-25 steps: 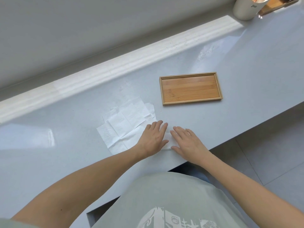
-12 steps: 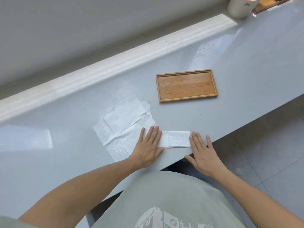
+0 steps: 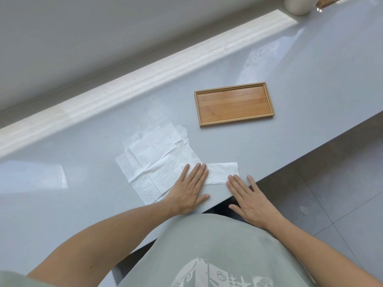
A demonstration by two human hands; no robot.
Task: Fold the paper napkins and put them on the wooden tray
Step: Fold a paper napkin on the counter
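A: Where does the strip sit, and what are the person's hands doing to it?

B: The folded napkin (image 3: 219,172) lies flat near the counter's (image 3: 310,79) front edge. The left hand (image 3: 189,191) is spread flat, palm down, pinning the strip's nine o'clock end; nothing is pinched or lifted. The right hand (image 3: 251,200) is also flat and open, fingertips (image 3: 233,179) touching the strip's corner toward four o'clock, while its palm hangs past the counter edge.

A: And the rest?

B: The unfolded napkins (image 3: 153,158) lie in a loose overlapping pile at ten o'clock from the strip, partly under the left hand. The wooden tray (image 3: 270,100) holds nothing and sits at one o'clock from the strip, well apart.

A: What could go wrong?

B: Judging from this, the strip is thin tissue, so a sideways drag under flat palms could wrinkle or tear it. With so little counter in front, a pull toward six o'clock might slide it over the edge. Lifting the left hand may also drag a loose sheet along, since the hand rests on both. And an unpressed crease could spring open on the way to the tray
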